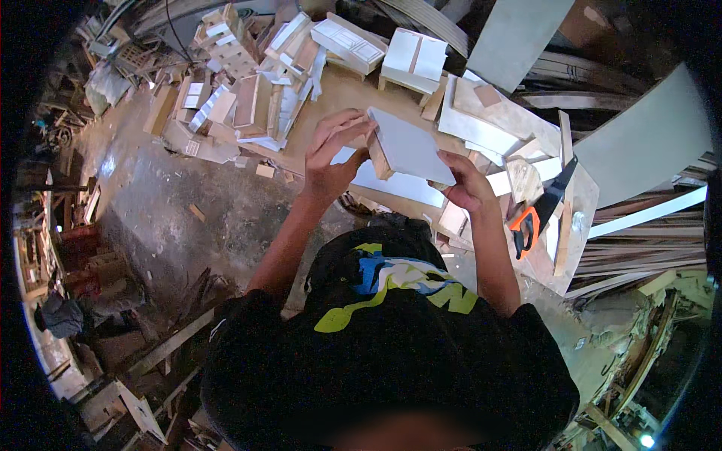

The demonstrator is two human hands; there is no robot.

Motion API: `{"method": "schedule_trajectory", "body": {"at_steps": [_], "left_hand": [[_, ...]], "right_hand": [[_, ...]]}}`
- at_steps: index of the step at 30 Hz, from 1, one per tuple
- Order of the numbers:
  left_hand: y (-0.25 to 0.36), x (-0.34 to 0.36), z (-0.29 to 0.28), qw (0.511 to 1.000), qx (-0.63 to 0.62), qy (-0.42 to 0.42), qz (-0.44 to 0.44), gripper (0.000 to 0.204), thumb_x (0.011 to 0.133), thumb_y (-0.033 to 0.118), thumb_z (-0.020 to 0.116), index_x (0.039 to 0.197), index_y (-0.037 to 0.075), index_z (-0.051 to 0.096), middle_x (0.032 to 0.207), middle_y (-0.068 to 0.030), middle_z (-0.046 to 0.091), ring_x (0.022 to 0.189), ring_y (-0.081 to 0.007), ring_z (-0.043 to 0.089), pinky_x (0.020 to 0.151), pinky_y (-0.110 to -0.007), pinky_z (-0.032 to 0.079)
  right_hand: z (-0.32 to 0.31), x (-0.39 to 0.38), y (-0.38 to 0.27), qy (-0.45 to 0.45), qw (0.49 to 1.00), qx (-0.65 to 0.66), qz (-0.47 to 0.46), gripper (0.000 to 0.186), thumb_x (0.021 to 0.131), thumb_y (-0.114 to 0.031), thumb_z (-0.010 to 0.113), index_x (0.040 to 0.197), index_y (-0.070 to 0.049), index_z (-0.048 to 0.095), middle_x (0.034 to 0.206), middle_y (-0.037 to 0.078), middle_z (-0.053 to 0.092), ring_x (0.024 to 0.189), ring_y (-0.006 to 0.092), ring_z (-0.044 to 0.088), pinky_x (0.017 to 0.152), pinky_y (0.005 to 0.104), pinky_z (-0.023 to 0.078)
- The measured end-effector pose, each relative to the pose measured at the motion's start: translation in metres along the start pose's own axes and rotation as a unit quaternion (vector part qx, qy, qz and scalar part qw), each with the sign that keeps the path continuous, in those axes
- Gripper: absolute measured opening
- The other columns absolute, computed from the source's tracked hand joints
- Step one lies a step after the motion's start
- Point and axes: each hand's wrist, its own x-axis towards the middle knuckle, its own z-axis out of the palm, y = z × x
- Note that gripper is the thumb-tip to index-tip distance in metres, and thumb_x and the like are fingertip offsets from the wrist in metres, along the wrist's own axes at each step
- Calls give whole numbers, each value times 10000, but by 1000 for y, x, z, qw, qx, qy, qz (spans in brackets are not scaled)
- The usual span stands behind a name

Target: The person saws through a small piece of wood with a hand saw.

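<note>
Between my two hands, above the work table, is a small wooden box-like piece (410,146) with a smooth pale grey face and a bare wood side. My left hand (336,154) grips it at the left, fingers over the wooden edge and thumb below. At the opposite end my right hand (468,183) pinches the right corner. The piece is tilted, and its underside is hidden. Beneath it lies a white panel (398,186) on the table. To the right of my right hand rests a handsaw (526,229) with an orange and black handle.
Several wooden and white blocks and boxes crowd the table (308,124) at the far side and left. White-faced boxes (414,60) stand at the back. Large pale sheets (639,139) and stacked strips (647,259) lie at the right. Scraps litter the concrete floor (218,218).
</note>
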Motion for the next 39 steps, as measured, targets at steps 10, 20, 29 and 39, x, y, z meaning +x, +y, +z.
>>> {"method": "schedule_trajectory", "body": {"at_steps": [10,20,29,39], "left_hand": [[1,-3,17,987,-115,-29,-106,261,646,-64,678,887,0,600,907,-100,614,803,-171,612,721,-269,492],[-2,-6,35,723,-494,-51,-480,275,806,27,571,1065,-52,523,960,-102,604,860,-161,591,740,-280,501],[-18,-13,57,790,-308,-164,-504,402,758,103,656,1105,-48,523,991,-100,604,848,-121,572,749,-231,454],[-157,-78,111,685,-377,-223,-582,352,777,74,623,1095,-45,531,922,-69,608,822,-144,568,747,-243,449]], "right_hand": [[-9,-9,-11,-35,999,15,-12,286,770,-185,628,986,-9,562,895,95,589,795,196,565,695,307,471],[-16,-18,-14,88,986,-65,-125,347,771,-135,644,1077,-16,529,933,28,590,803,110,556,678,252,460],[-40,-13,-7,125,967,-168,-145,367,755,-133,661,1084,-32,532,891,19,585,797,97,548,686,221,449],[-104,91,37,105,977,-184,-33,386,758,-125,663,1103,-29,517,895,48,566,823,128,560,710,259,478]]}}
